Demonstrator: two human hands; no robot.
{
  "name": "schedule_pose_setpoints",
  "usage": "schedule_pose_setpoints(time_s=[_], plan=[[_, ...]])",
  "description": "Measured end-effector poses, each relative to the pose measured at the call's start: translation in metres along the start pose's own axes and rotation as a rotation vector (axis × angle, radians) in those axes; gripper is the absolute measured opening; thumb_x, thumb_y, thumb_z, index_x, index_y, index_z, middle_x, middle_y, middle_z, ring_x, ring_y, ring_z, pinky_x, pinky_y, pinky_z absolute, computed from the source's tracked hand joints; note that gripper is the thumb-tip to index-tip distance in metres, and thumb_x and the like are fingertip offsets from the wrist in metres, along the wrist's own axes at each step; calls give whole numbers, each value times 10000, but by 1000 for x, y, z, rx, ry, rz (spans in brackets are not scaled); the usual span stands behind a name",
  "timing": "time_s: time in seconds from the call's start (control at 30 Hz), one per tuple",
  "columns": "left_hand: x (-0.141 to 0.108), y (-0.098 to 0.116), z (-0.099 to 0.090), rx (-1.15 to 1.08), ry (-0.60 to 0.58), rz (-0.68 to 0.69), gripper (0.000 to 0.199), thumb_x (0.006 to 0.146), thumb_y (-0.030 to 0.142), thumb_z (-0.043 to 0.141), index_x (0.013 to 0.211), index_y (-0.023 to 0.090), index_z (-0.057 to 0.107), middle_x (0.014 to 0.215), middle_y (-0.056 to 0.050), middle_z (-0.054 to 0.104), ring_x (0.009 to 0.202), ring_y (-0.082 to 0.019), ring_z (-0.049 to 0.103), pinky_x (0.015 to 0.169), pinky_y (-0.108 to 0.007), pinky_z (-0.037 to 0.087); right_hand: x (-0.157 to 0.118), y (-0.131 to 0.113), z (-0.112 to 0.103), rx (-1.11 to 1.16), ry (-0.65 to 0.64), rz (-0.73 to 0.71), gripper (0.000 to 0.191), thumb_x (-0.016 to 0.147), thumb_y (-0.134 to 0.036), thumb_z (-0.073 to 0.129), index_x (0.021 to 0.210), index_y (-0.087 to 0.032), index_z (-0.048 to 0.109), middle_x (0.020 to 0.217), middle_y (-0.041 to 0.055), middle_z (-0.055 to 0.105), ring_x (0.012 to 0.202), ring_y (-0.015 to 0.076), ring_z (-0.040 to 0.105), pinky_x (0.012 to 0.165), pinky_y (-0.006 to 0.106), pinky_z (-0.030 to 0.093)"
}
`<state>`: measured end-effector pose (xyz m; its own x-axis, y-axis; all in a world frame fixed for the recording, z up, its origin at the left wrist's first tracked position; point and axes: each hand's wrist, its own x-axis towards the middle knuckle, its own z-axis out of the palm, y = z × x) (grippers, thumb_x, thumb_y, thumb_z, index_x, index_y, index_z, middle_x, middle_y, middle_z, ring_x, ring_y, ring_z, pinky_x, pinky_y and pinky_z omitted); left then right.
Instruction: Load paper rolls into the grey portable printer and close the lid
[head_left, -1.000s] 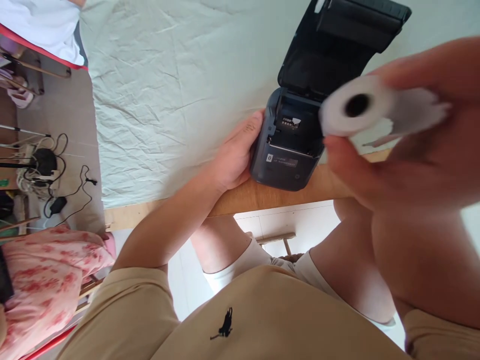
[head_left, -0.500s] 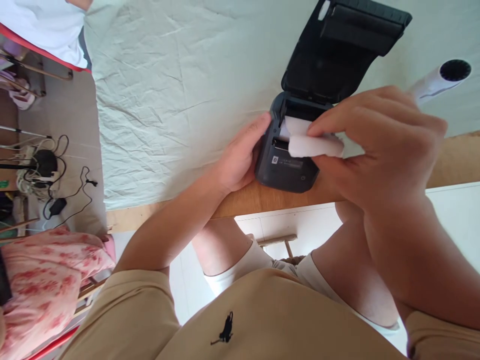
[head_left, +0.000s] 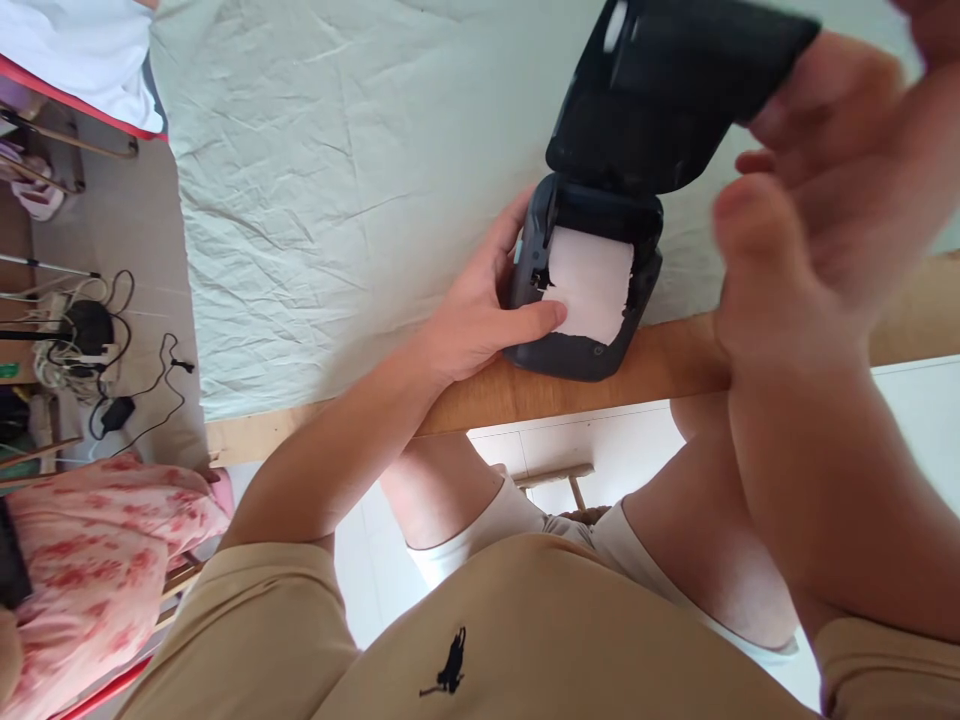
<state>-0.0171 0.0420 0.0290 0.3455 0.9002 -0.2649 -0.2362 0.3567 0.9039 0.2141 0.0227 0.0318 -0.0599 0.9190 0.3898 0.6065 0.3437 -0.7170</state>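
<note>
Two-handed, clamps left fingers on boxy dark plastic printer at counter edge; spreads right fingers by raised black lid.

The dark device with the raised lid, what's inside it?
A white paper roll; the left hand has its thumb on the loose end. Whatever lies beneath is covered.

black lid, white paper, pink floral cloth
</note>
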Motion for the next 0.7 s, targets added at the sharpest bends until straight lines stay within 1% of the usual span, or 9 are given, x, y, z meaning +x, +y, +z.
schedule_pose_setpoints(time_s=[0.13,0.23,0.27,0.3,0.37,0.4,0.47,0.57,0.7], plan=[[0,-5,-4,-24,27,-15,887,648,265,1036,1481,297,734,1267,-38,844,1437,-343,802,1157,-404,679,-4,-1,11,43,-6,9,545,1064,-586,724,1565,-384,652,1427,87,747,1412,357,713,1120,613,663],[-2,-3,-2,-42,21,-54,1009,644,195,1044,1577,313,679,1262,-28,850,1441,-341,812,1167,-407,687,-13,2,17,56,-23,-19,536,1054,-572,725,1544,-371,640,1449,87,740,1362,344,739,1141,613,657],[-4,-1,0,-57,29,-61,987,668,184,1031,1580,319,677,1262,-24,852,1442,-337,814,1169,-410,689,-15,4,19,64,-29,-23,529,1058,-564,709,1545,-375,628,1447,81,742,1308,330,760,1117,597,667],[-5,1,3,-79,44,-69,910,713,192,1013,1554,321,692,1261,-24,855,1441,-332,816,1169,-414,691,-17,6,21,80,-42,-20,527,1061,-559,691,1550,-380,613,1444,73,745,1245,313,778,1078,571,681],[-6,5,8,-118,80,-90,608,851,260,959,1423,296,754,1244,-37,863,1412,-322,830,1133,-416,703,-17,10,24,135,-81,1,542,1059,-571,668,1562,-388,585,1440,57,747,1135,278,795,977,505,702],[-6,7,10,-122,82,-104,452,918,306,928,1343,272,777,1222,-49,869,1368,-317,847,1085,-404,714,-16,13,25,171,-99,9,561,1047,-586,675,1561,-385,578,1432,54,750,1096,264,796,930,475,704],[-6,10,12,-111,43,-118,273,987,354,890,1213,234,794,1151,-61,877,1230,-296,883,967,-364,720,-13,18,27,224,-122,11,594,1010,-587,719,1544,-367,580,1414,55,758,1068,251,790,888,439,701],[-5,11,12,-114,-4,-73,165,1001,301,857,1131,220,796,1054,-35,867,1077,-246,890,866,-311,696,-12,22,29,216,-100,18,615,964,-562,783,1514,-358,599,1394,66,766,1080,257,773,900,437,694],[-5,7,11,-141,28,-68,241,989,279,850,1222,271,791,1115,-14,858,1232,-255,877,957,-322,696,-14,24,33,198,-42,-1,652,951,-637,760,1527,-389,581,1493,74,726,1143,285,763,916,466,700]])
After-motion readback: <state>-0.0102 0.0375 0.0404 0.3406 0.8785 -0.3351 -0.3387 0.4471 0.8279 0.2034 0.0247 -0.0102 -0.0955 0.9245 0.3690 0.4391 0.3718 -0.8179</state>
